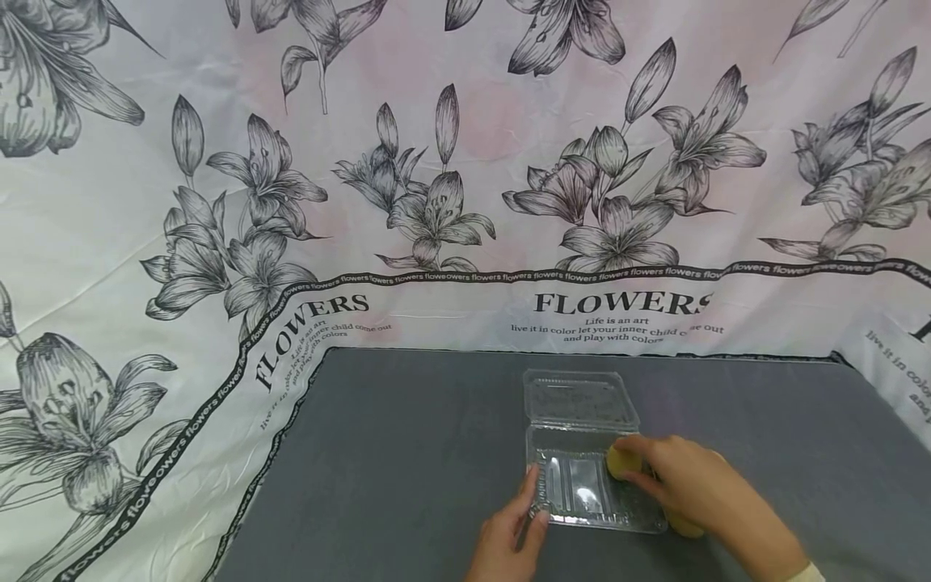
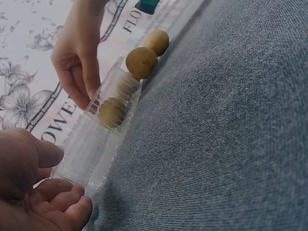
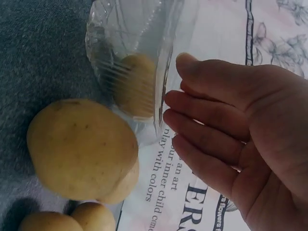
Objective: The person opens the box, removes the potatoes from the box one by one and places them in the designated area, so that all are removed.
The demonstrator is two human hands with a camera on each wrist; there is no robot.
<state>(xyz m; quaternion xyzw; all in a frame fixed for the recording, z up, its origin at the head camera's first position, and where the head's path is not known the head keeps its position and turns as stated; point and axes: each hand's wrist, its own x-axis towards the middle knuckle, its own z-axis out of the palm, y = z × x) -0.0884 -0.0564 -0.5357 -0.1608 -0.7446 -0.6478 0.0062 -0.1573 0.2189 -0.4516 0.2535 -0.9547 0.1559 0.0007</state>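
Note:
A clear plastic clamshell container lies on the grey tabletop with its lid folded back. My left hand holds its left edge, the container's corner between thumb and curled fingers. One potato is inside, near the right wall; it shows through the ribbed plastic in the right wrist view. My right hand is over that side, its fingers loosely extended at the rim and apart from the potato in the right wrist view. Outside, a large potato sits beside the container.
More potatoes lie to the right of the container, mostly hidden by my right hand in the head view. A white flower-printed cloth hangs behind and around the grey tabletop. A dark green object shows at the left wrist view's top edge.

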